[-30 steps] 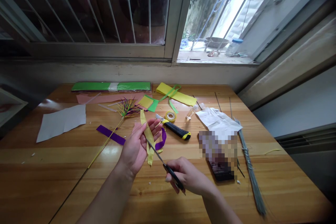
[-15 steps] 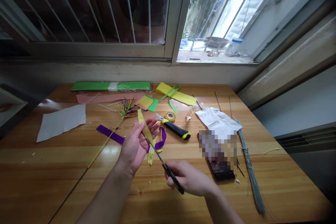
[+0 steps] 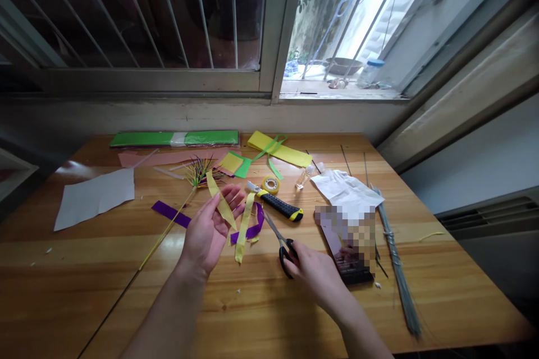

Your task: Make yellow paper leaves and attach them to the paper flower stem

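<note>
My left hand (image 3: 210, 230) is palm up, its thumb pressing a pointed strip of yellow crepe paper (image 3: 222, 202) against the fingers. In my right hand (image 3: 315, 266) is a pair of scissors (image 3: 281, 238), fingers at the black handles and blades pointing up and left, apart from the paper. Between the hands lie another yellow strip (image 3: 243, 233) and a curled purple strip (image 3: 254, 230). Beyond the left hand rests a long stem wrapped in yellow (image 3: 168, 230), topped by a tuft of thin purple, green and yellow strands (image 3: 200, 170).
A utility knife (image 3: 280, 205) and a tape roll (image 3: 270, 184) lie beyond the scissors. To the right are a small clear bottle (image 3: 301, 179), white tissue (image 3: 347, 190), a phone (image 3: 351, 272) and a wire bundle (image 3: 396, 258). Folded papers (image 3: 280, 150) and a white sheet (image 3: 96, 196) lie farther back.
My right hand has drawn the scissors right, away from the yellow paper. The pointed strip in my left hand has moved slightly left, and another strip now shows separately beside it.
</note>
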The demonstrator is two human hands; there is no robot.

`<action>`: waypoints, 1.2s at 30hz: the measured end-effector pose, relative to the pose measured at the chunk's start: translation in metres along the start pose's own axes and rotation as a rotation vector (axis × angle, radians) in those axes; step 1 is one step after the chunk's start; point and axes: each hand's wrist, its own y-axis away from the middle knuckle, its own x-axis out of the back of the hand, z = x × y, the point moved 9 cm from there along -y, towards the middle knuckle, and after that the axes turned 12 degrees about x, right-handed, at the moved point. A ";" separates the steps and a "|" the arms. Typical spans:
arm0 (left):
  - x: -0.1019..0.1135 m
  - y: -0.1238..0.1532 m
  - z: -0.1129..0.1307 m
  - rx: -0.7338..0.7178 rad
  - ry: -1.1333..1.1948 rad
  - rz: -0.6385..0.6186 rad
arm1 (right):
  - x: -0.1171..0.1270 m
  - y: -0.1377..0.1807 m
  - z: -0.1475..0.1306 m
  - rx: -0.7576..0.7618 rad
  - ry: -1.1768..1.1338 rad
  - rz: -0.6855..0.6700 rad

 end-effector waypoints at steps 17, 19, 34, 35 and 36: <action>-0.012 0.009 -0.008 0.012 -0.168 -0.070 | -0.003 -0.006 -0.007 -0.014 0.135 0.257; -0.013 0.010 -0.008 0.011 -0.197 -0.070 | -0.004 -0.005 -0.007 -0.018 0.123 0.254; 0.003 0.016 -0.046 0.201 -0.461 -0.230 | 0.008 -0.002 -0.002 0.075 0.009 0.352; 0.005 0.015 -0.049 0.216 -0.457 -0.240 | 0.006 -0.002 0.000 0.079 0.012 0.351; 0.007 0.014 -0.050 0.226 -0.451 -0.249 | 0.005 -0.002 0.002 0.087 0.007 0.358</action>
